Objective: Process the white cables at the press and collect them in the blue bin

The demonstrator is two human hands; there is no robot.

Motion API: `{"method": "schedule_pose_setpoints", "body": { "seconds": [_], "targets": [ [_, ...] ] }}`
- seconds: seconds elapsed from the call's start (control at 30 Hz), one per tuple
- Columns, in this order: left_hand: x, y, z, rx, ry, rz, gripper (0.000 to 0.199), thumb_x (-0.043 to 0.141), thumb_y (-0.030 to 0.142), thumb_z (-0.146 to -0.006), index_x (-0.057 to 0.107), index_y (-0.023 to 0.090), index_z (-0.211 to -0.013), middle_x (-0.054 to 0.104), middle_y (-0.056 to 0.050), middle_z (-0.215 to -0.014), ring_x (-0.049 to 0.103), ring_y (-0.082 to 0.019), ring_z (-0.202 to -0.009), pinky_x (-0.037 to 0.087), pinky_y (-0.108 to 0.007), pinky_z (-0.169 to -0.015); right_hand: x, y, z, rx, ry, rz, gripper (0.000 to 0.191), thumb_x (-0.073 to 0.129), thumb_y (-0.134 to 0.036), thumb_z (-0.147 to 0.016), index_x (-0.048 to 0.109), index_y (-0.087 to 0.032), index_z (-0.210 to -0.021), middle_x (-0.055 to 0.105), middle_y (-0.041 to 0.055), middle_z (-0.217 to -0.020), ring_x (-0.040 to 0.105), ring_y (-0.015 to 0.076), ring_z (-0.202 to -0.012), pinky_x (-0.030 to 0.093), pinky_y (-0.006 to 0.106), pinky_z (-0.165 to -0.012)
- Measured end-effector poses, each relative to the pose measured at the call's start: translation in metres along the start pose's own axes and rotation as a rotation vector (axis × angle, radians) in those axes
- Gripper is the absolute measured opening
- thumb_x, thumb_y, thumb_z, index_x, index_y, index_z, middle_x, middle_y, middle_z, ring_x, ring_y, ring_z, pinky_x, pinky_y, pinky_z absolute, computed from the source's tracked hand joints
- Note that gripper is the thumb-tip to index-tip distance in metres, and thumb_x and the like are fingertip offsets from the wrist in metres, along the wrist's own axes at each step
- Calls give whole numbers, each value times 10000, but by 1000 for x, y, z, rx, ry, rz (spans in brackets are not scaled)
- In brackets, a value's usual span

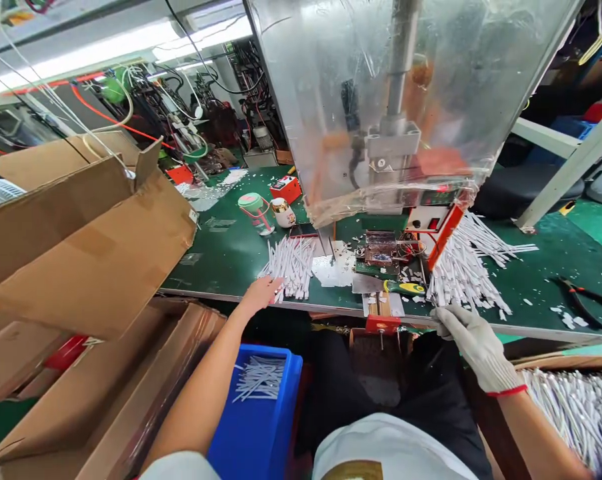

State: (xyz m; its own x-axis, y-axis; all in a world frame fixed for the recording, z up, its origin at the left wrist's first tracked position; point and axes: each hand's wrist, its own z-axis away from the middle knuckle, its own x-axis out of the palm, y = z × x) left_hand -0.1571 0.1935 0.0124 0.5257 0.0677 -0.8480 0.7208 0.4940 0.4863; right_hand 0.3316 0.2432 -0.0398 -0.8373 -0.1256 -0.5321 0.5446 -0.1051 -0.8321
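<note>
Slim white sticks [288,267], plastic by the look, lie in a loose heap at the front edge of the green-topped bench [215,263]. The bare left hand [261,295] reaches the near end of the heap, its fingers [275,287] together and stretched out, touching the sticks without closing around them. Well to the right, the right hand [463,340], in a white knit glove with a red cuff, sits at the front edge of the bench with thumb and fingers drawn together; whether they pinch anything is too small to tell.

Just beyond the glove spreads a second, larger heap of white sticks [463,273]. Between the two heaps lies a tool with a yellow-and-green handle [405,288], and a machine behind a clear plastic sheet [381,100] rises above them. Black-and-red pliers [575,300] rest further right on the bench.

Below the bench edge, a blue plastic crate [255,407] holds more sticks, and a brown cardboard carton [565,363] at lower right is packed with them. Large brown cardboard boxes [81,233] stand at the left.
</note>
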Motion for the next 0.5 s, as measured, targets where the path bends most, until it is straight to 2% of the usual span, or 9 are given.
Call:
{"method": "schedule_pose_setpoints", "body": {
  "seconds": [0.07,0.13,0.17,0.27,0.37,0.5],
  "targets": [
    [-3,2,-15,-54,87,-101,471,532,587,-810,619,132,-894,695,-190,-809,669,-362,-836,460,-398,-732,7,7,3,33,-76,-54,535,565,-672,-786,743,-205,-976,712,63,-746,673,234,-703,522,302,-682],
    [-5,5,-29,-101,179,-173,612,502,628,-832,581,73,-1078,667,-304,-1053,608,-459,-1073,431,-482,-852,11,12,5,62,-123,-73,543,579,-671,-781,738,-198,-997,711,70,-743,678,239,-714,533,307,-707],
    [-6,6,-36,-113,208,-192,683,464,650,-852,535,52,-1174,628,-333,-1155,566,-474,-1155,411,-502,-898,13,14,7,63,-135,-79,540,586,-668,-782,736,-196,-998,711,71,-744,678,236,-714,536,304,-711],
    [-5,12,-62,-123,205,-197,815,403,704,-870,413,41,-1343,524,-317,-1364,495,-418,-1289,395,-445,-979,15,17,12,58,-148,-125,532,603,-663,-785,732,-189,-992,717,72,-790,668,214,-702,544,282,-693],
    [6,24,-88,-164,148,-178,953,370,788,-831,348,37,-1417,458,-292,-1450,495,-368,-1311,428,-380,-968,19,21,16,94,-185,-216,537,615,-652,-788,726,-172,-1004,723,83,-904,661,195,-722,549,262,-682],
    [33,45,-108,-230,122,-204,1169,430,896,-695,300,20,-1458,385,-331,-1484,431,-427,-1351,383,-448,-1037,24,30,16,111,-236,-264,524,596,-640,-823,720,-161,-996,713,99,-962,647,192,-734,542,259,-679]
  ]
}}
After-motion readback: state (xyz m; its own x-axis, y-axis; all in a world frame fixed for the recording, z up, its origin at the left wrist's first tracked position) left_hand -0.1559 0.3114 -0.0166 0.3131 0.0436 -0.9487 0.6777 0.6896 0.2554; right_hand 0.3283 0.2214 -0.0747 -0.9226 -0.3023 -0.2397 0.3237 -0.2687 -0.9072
